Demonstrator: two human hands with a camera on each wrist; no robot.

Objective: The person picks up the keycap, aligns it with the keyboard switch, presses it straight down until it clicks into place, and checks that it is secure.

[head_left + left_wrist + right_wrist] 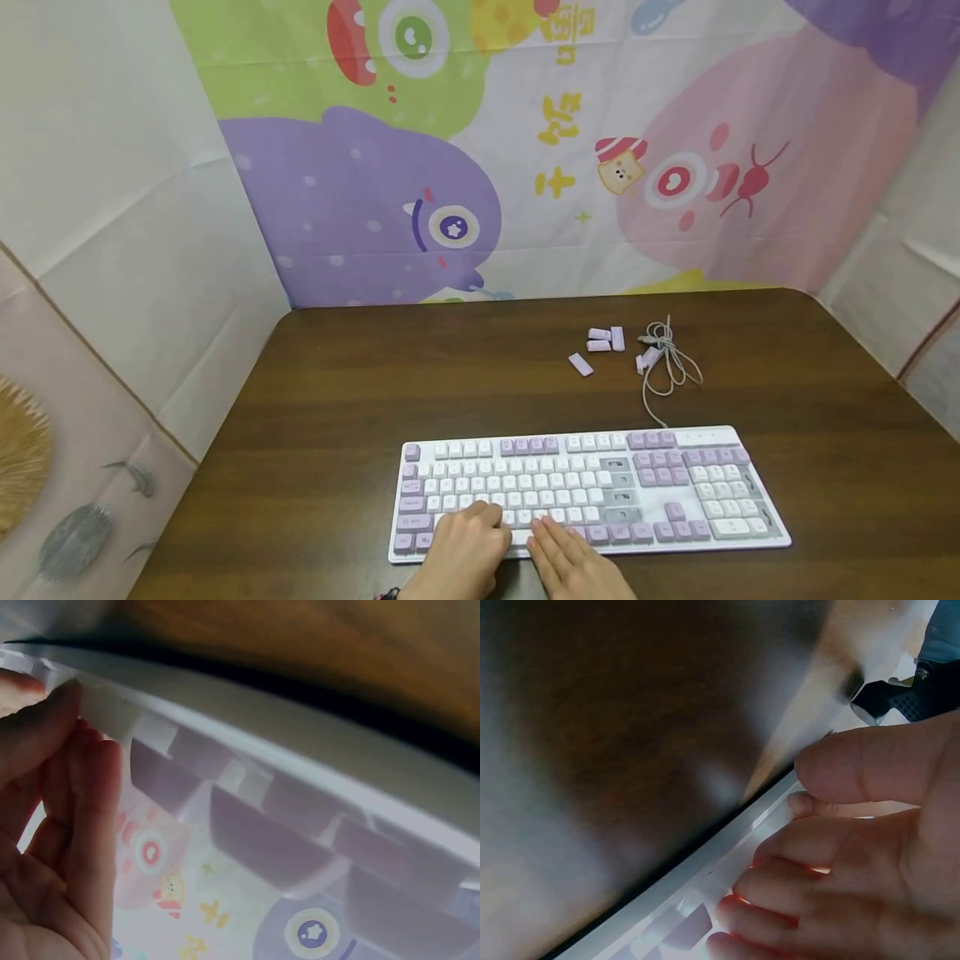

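A white and lilac keyboard (652, 546) lies on the brown table. At its front edge, the left hand (467, 546) bends over the space bar (519, 538), its thumb and curled fingers gripping the bar near the left end. In the left wrist view, this thumb (45, 724) meets the end of the white bar (109, 709) beside a row of lilac keys. The right hand (573, 562) lies close to its right, with fairly straight fingers together on the bar's right part. The middle of the space bar shows between the hands.
Several loose lilac keycaps (600, 339) lie behind the keyboard, one (581, 364) apart from the others. A coiled grey cable (671, 358) lies beside them with more keycaps. Grey bare switch spots (619, 497) show in the keyboard. A cartoon cloth (517, 208) hangs behind the table.
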